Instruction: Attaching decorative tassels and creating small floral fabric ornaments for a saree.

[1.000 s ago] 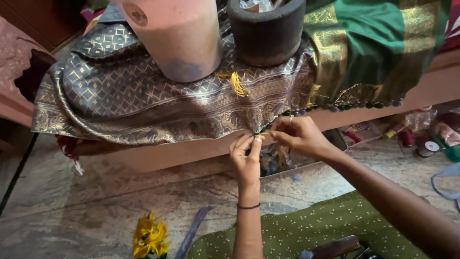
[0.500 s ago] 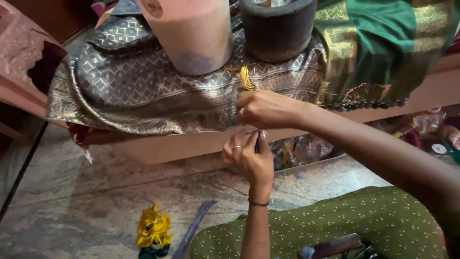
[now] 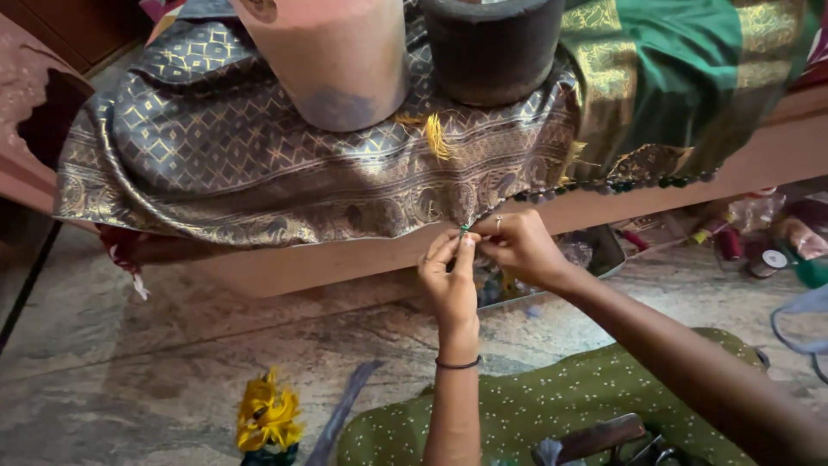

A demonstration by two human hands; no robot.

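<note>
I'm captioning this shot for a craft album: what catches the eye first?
Both hands meet at the hanging edge of the grey-and-gold patterned cloth: left hand and right hand pinch a small green bead there. Above stand a pink pot and a dark pot; yellow tassels lie on the floor.

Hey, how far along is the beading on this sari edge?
Done: a row of dark beads already hangs along the hem to the right of the hands, under the green cloth. In hand: the left hand and right hand pinch a small green bead at the grey sari edge. Left: the hem to the left shows no beads.
</note>
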